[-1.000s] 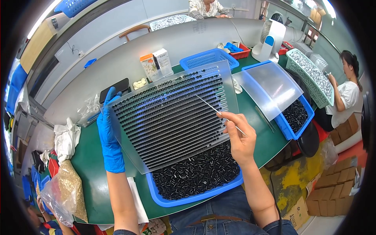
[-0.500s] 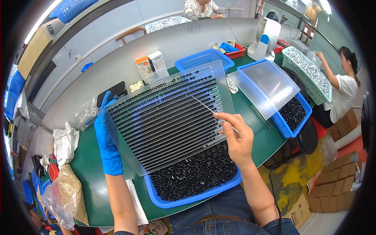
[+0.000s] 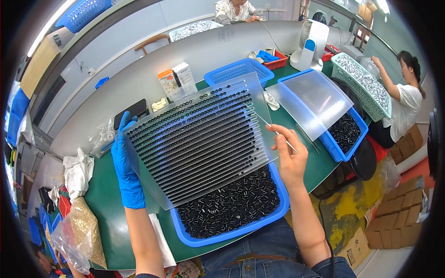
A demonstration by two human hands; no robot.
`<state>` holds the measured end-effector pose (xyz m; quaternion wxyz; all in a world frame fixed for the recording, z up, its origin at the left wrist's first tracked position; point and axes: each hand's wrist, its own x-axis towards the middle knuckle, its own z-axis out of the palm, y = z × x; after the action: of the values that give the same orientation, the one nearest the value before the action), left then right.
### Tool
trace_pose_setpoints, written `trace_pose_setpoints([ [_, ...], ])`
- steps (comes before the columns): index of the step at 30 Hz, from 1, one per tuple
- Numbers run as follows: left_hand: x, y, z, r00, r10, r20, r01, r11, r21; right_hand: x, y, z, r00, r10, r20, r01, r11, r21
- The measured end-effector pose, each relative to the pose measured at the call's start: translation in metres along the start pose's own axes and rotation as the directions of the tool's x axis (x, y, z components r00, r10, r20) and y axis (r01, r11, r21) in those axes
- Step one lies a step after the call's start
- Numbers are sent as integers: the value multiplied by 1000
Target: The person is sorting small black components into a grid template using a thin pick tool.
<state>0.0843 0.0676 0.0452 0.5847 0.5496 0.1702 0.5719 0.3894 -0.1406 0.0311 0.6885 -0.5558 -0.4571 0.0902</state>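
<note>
I see my left hand (image 3: 124, 162), in a blue glove, clasped on the left edge of a clear plastic sorting plate (image 3: 199, 136), thumb on top and fingers curled under it. The plate is a thin, see-through sheet ribbed with many parallel grooves, most of them lined with small black cylinders, and it tilts over a blue plastic tray (image 3: 232, 208) that sits on the green desk (image 3: 99, 199) right in front of me. That tray is heaped with loose black cylindrical parts (image 3: 232, 204), too many to count, and the plate hides its far half. My bare right hand (image 3: 289, 155) pinches a thin metal rod (image 3: 273, 131) between thumb and fingers, its tip resting on the plate's right side. Just beyond that hand, a second blue tray (image 3: 340, 139) holds more black parts under a frosted plastic sheet (image 3: 313, 102) that leans across it and covers most of them. Behind the plate stands an empty blue mesh basket (image 3: 238, 72), with two small cartons (image 3: 177, 81) to its left. On the desk's left end lie a white cloth (image 3: 76, 171) and a clear bag of tan granules (image 3: 79, 231). Two other people sit nearby: one at the right (image 3: 403, 106) beside a green basket (image 3: 364, 83), one at the top (image 3: 234, 9).
</note>
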Motion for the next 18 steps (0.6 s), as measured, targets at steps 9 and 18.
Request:
trace_pose_setpoints([
  [9, 0, -1, -3, 1000, -10, -7, 10, 1000, 5, 0, -1, 1, 1000, -23, 21, 23, 1000, 13],
  [18, 1, -1, -3, 1000, -13, -19, 14, 999, 32, -2, 1, 1, 999, -51, 10, 51, 999, -8],
])
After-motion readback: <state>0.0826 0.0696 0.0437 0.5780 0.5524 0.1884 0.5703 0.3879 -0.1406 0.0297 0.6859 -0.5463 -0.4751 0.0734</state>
